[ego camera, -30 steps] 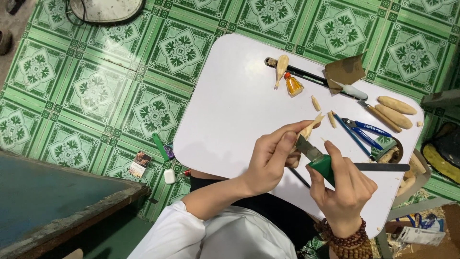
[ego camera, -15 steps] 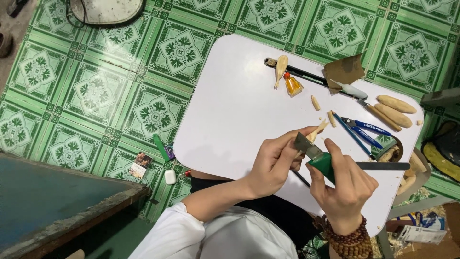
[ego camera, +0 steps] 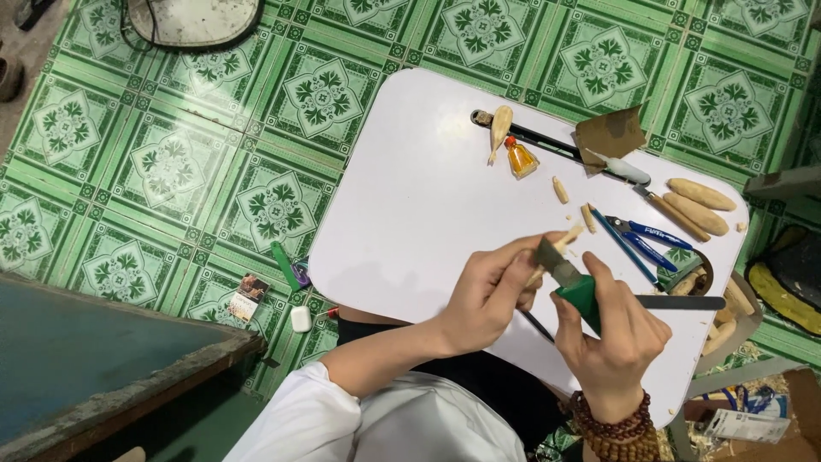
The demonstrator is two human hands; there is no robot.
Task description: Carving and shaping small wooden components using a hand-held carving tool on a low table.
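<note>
**Knife blade drawn back along the wooden piece**

Since the earlier frame, the knife's blade has slid a little toward me along the wooden piece, and both hands sit much where they were.

I see my left hand (ego camera: 492, 295) closed around a small pale wooden piece (ego camera: 560, 244), held over the near right part of the white desk (ego camera: 410, 214). Its long axis runs diagonally, its free tip pointing up and to the right, away from me. It looks light tan, slim and tapered; its lower end is hidden inside my fingers, so I cannot tell its full length.

My right hand (ego camera: 611, 338) is clenched on the green handle of a knife (ego camera: 569, 278), whose grey blade touches the wooden piece from the right. A dark flat file (ego camera: 680, 302) juts out to the right from behind this hand; whether the hand holds it I cannot tell.

Blue-handled pliers (ego camera: 641, 239) lie just beyond, with larger carved wooden pieces (ego camera: 697, 204) near the far right edge. A small orange bottle (ego camera: 520, 159) stands farther up the desk.
</note>
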